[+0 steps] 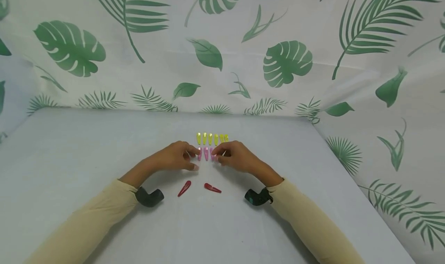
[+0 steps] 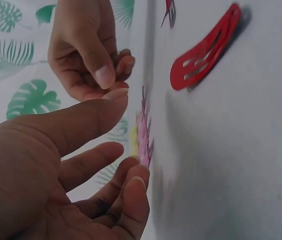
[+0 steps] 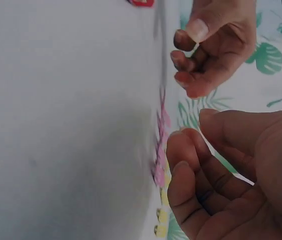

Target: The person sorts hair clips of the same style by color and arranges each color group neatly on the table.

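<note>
A short row of pink snap hair clips (image 1: 206,154) lies on the white table between the two hands. At the row's left end, my left hand (image 1: 177,156) has its fingertips at a pink clip, with the thumb held apart. My right hand (image 1: 238,156) is at the right end, its bent fingers partly covering the clips there. Both wrist views show a gap between thumb and fingers, with nothing held. Just beyond the pink row is a row of several yellow hair clips (image 1: 210,139). Closer to me lie two red hair clips, one slanted on the left (image 1: 184,188) and another on the right (image 1: 213,188).
A white cloth covers the table (image 1: 104,148). Behind it and along the right side hangs a curtain (image 1: 240,63) printed with green leaves. Dark curved wrist mounts (image 1: 150,197) sit at both sleeve cuffs, low over the tabletop.
</note>
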`<action>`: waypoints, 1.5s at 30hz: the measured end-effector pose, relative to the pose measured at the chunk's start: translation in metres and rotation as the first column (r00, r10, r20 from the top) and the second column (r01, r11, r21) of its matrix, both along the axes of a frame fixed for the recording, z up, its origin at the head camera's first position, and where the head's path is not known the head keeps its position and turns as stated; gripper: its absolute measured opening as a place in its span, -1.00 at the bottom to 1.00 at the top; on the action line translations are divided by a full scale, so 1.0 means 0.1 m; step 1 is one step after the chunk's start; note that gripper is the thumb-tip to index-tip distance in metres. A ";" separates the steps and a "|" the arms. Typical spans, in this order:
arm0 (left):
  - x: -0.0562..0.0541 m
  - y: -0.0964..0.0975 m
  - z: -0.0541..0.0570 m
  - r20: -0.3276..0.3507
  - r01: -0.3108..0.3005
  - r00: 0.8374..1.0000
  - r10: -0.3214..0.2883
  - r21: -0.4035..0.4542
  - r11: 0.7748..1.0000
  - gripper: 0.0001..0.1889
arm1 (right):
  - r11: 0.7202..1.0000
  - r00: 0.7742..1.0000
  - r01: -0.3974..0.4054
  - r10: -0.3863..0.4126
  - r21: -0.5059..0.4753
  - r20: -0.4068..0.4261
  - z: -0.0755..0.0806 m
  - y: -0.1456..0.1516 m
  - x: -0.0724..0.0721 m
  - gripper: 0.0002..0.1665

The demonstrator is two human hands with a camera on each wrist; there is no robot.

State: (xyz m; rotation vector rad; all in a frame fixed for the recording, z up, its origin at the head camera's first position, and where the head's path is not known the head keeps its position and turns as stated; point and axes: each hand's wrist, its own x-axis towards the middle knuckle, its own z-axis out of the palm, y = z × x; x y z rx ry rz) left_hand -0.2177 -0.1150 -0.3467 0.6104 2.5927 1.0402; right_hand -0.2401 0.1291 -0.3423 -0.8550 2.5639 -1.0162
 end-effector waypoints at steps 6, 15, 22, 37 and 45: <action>0.12 0.01 -0.01 0.010 0.049 0.999 -0.049 -0.019 0.999 -0.54 | 0.996 0.995 -0.091 0.091 -0.007 0.035 -0.07 0.04 0.16 -0.80; 0.24 -0.09 -0.05 0.039 0.132 0.990 -0.134 0.052 0.990 -0.54 | 0.985 0.983 -0.169 0.171 -0.029 0.071 -0.08 0.08 0.36 -0.79; 0.34 -0.25 -0.04 0.082 0.176 0.979 -0.188 0.139 0.975 -0.53 | 0.982 0.978 -0.187 0.187 -0.008 0.096 -0.04 -0.04 0.46 -0.77; 0.41 -0.16 -0.06 0.035 0.246 0.968 -0.250 0.082 0.966 -0.63 | 0.974 0.977 -0.210 0.205 0.081 0.067 -0.05 -0.14 0.51 -0.84; 0.37 -0.11 -0.08 0.034 0.274 0.960 -0.279 0.101 0.956 -0.82 | 0.973 0.972 -0.226 0.221 0.050 0.084 -0.03 -0.14 0.48 -0.89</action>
